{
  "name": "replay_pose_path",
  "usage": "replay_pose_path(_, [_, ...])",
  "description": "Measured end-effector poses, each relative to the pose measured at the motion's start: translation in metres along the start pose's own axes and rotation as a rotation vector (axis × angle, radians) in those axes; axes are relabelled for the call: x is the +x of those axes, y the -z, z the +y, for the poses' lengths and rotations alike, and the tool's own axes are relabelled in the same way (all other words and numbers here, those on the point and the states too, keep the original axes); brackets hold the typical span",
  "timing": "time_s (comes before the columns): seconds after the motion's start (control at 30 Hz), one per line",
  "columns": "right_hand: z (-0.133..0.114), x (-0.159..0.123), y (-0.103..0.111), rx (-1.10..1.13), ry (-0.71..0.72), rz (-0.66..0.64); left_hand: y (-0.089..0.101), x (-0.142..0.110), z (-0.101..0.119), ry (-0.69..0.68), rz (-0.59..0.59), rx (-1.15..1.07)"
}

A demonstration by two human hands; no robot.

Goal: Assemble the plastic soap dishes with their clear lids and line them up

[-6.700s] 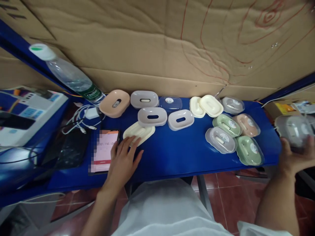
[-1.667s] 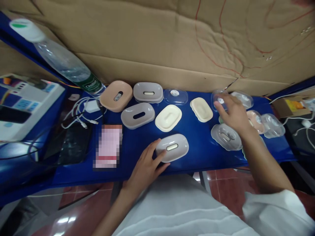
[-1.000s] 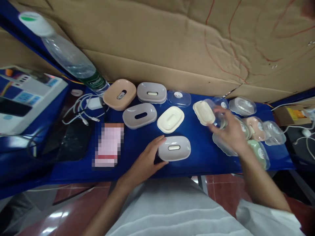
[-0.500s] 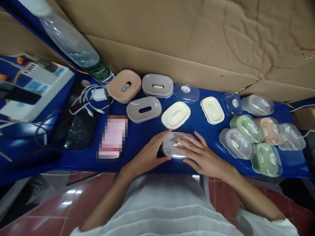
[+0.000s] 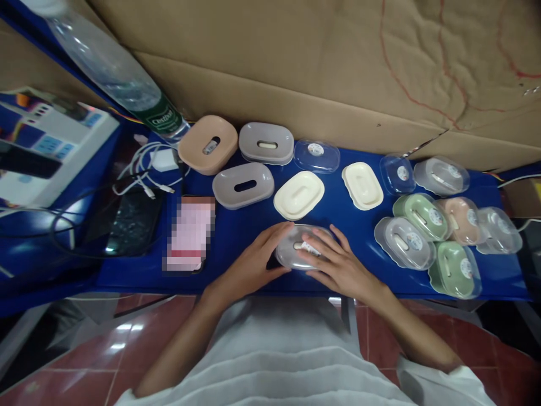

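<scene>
Clear lid [image 5: 301, 232] sits under spread right hand [image 5: 340, 265], left hand [image 5: 256, 258] clamped on box [image 5: 291, 260], apparently being seated, next wanting even pressure.

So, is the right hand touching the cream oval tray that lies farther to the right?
Apart. The head view shows blue tabletop between the fingers of the right hand and the near edge of that cream oval tray.

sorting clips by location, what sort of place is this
Probably a makeshift workstation, perhaps in a workshop: a blue table lined with similar plastic dishes and clear lids, brown cardboard behind, a power strip at left.
</scene>
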State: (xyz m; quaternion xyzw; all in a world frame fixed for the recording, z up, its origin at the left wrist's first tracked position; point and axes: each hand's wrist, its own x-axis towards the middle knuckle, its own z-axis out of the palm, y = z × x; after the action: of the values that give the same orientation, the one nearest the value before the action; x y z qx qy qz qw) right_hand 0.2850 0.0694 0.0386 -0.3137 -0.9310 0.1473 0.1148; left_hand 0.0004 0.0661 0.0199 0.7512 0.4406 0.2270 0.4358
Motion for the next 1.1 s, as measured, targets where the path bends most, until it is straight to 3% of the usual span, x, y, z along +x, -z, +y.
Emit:
replay_pose_path(0.5, [-0.017, -0.005, -0.002, -0.122, -0.016, -0.043, -0.003, -0.003, -0.003, -0.007, 0.013, 0.0])
replay_pose_path(0.8, [-0.005, 0.001, -0.005, 0.002, -0.074, 0.016, -0.006, -0.003, -0.005, -0.024, 0.043, 0.018])
replay_pose_path(0.93, [-0.004, 0.001, 0.021, -0.011, -0.128, -0.012, -0.008, -0.006, -0.006, -0.053, 0.098, 0.03])
replay_pose_path(1.03, [0.006, -0.015, 0.057, -0.12, -0.233, 0.181, -0.008, -0.007, -0.007, -0.03, 0.124, 0.027])
replay_pose_path(1.1, [0.024, -0.037, 0.083, -0.26, -0.401, 0.352, -0.008, -0.006, -0.006, -0.024, 0.122, 0.048])
